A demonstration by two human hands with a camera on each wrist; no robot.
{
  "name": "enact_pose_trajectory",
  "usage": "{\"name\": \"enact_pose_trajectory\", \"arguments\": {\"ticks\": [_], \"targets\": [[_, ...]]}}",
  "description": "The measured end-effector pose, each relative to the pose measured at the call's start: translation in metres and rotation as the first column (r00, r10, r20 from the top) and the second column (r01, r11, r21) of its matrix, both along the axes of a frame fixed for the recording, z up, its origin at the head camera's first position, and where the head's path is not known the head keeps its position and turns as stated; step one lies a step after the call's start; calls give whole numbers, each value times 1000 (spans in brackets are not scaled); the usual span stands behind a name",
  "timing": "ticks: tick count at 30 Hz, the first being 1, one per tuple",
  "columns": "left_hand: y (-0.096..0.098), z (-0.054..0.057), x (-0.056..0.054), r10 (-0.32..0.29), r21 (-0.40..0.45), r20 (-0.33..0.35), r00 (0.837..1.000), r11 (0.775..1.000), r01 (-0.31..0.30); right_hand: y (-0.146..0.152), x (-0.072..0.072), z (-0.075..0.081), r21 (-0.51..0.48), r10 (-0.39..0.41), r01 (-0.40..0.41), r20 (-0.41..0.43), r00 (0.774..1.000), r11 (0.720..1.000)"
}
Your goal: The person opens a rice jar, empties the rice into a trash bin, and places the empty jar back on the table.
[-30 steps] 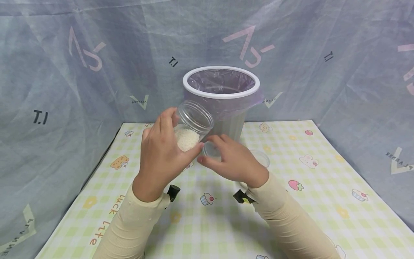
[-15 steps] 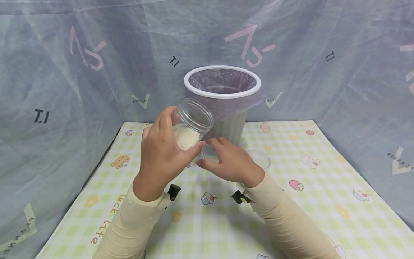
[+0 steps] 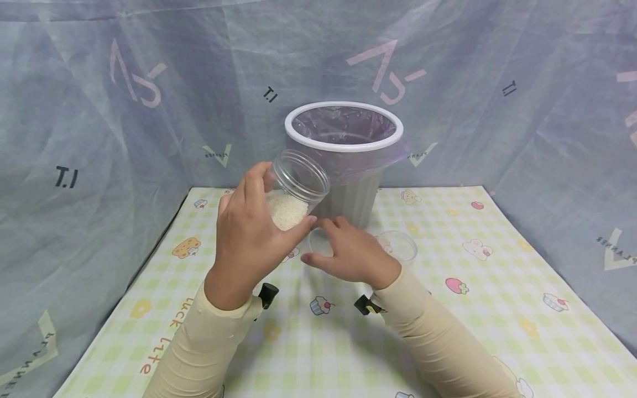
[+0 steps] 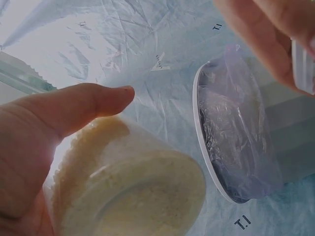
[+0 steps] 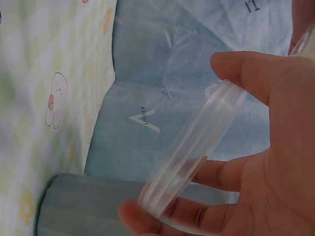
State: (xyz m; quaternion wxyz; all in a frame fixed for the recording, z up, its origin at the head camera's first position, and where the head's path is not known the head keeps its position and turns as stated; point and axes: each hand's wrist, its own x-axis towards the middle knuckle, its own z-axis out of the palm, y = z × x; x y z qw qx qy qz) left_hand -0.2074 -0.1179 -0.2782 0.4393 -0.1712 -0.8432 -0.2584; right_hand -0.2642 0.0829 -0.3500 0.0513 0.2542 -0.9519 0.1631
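Observation:
My left hand (image 3: pixel 249 232) grips a clear plastic jar (image 3: pixel 298 176), raised above the table and tilted with its open mouth toward the upper right. White rice (image 3: pixel 287 213) lies in its lower part; in the left wrist view the jar's round base (image 4: pixel 152 191) faces the camera. Just right of the jar and lower, my right hand (image 3: pixel 355 251) holds a clear screw lid (image 5: pixel 194 147) by its edge, thumb on one side and fingers on the other. The hand partly covers the lid in the head view.
Behind the hands stands a grey trash bin (image 3: pixel 350 199) with a white rim and a purple liner bag. A clear round lid-like piece (image 3: pixel 400 247) lies on the checked tablecloth (image 3: pixel 497 331) right of my right hand. Grey fabric (image 3: pixel 149 138) encloses the back and sides.
My right hand has shifted a little left and down with the lid, drawing slightly away from the jar. The left hand and tilted jar have stayed almost still.

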Motion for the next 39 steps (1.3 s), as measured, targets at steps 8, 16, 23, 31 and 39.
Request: {"name": "enact_pose_trajectory", "arguments": {"ticks": [8,16,23,31,39], "targets": [[1,0,0,-1,3,-6,1000,1000,1,-3,-1,-6,38,21,-23,35,999,999],[1,0,0,-5,-8,-2,1000,1000,5,-6,-3,-14,100,14,-22,84,996,995],[2,0,1,-1,-11,1,1000,1000,1,-9,-4,-21,149,-1,-20,141,990,989],[2,0,1,0,-12,-9,1000,1000,0,-11,-9,-31,205,-10,-25,168,986,978],[1,0,2,5,-10,4,1000,1000,-5,-13,-9,-37,222,-6,-31,165,986,975]]}}
